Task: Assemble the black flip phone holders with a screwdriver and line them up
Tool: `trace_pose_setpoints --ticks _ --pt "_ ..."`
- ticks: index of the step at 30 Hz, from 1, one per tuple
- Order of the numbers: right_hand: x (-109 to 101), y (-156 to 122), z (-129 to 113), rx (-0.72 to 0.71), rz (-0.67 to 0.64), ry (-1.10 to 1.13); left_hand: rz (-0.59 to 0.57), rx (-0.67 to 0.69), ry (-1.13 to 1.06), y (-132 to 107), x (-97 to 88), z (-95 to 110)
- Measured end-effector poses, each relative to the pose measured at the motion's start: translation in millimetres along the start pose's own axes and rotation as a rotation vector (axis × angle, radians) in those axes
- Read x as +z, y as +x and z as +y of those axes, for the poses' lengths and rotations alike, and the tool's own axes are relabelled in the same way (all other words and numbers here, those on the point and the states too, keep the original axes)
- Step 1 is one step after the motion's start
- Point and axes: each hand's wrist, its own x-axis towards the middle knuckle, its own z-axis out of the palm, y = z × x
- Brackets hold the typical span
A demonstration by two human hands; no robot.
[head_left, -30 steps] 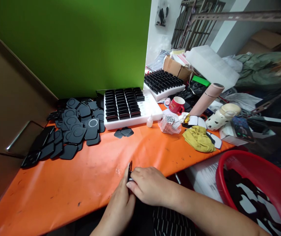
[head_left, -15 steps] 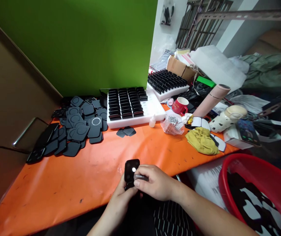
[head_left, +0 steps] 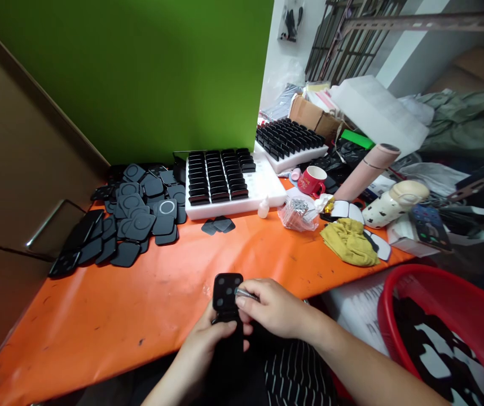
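Note:
My left hand grips a black square plate with several small round holes, held upright at the near edge of the orange table. My right hand is closed on a small metal rod-like piece and holds it against the plate's right edge. Both hands are close together just above the table edge, over my striped lap.
A heap of black square pads lies at the left. A white tray of black parts stands at the back, a second tray behind it. A red mug, a yellow cloth and a red basin are on the right.
The black plate has turned from edge-on to facing me and risen slightly. My right hand has shifted to its right edge with the metal piece.

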Motion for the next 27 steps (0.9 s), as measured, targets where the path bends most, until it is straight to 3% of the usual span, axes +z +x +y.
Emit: trace_pose_setpoints --ticks 4,6,10,16,19,27 --pt "-0.4 -2.1 -3.6 0.005 0.022 0.024 0.038 0.005 -0.034 -1.6 0.7 2.3" --pt "2.4 -2.2 -5.3 0.009 0.077 -0.146 0.072 0.070 0.131 0.7 0.3 -1.2" --pt "13.5 -1.7 -9.3 -0.023 0.156 -0.522 0.156 0.342 0.573 6.0 -0.4 -10.1" --pt "24.2 -0.9 -13.6 -0.053 0.108 -0.798 0.210 0.458 0.912 7.9 -6.6 -12.7" --pt "23.3 -1.3 -13.2 -0.072 0.086 -0.767 0.199 0.470 0.907 6.5 -8.4 -12.2" --pt "28.3 1.4 -2.7 0.004 0.183 -0.493 0.149 0.487 0.847 5.4 -0.5 -11.8"
